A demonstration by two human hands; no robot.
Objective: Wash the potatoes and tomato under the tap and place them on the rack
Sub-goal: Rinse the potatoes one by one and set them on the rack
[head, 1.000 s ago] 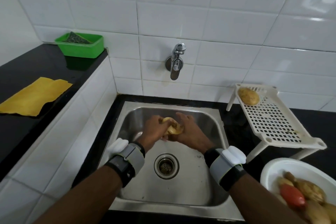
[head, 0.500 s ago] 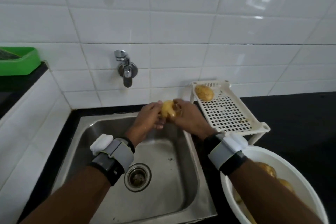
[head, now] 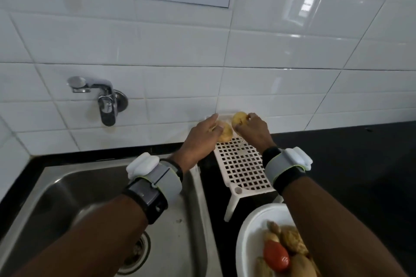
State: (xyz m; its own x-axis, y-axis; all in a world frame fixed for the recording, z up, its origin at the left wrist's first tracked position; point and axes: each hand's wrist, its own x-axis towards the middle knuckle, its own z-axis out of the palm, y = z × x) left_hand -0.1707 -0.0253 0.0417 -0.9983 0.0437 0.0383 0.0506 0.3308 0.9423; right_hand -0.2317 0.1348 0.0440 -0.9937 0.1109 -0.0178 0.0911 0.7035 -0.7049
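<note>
1. The sink point(head: 90, 198) sits left in the bench point(head: 360, 164); the tap point(head: 105, 101) is on the wall point(head: 270, 51) behind it.
2. The rack point(head: 243, 168) stands right of the sink.
3. The bowl point(head: 249, 231) sits before the rack.

right hand point(head: 252, 129) + potato point(head: 239, 119): sink point(head: 90, 186) → rack point(head: 243, 168) | left hand point(head: 200, 139): apparently on racked potato point(head: 226, 135)

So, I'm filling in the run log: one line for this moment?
stage: racking | left hand: touching near potato at rack far end | right hand: gripping far potato | tomato: in bowl

Black counter point(head: 360, 175) with white rack point(head: 243, 168) and white bowl point(head: 246, 238).
</note>
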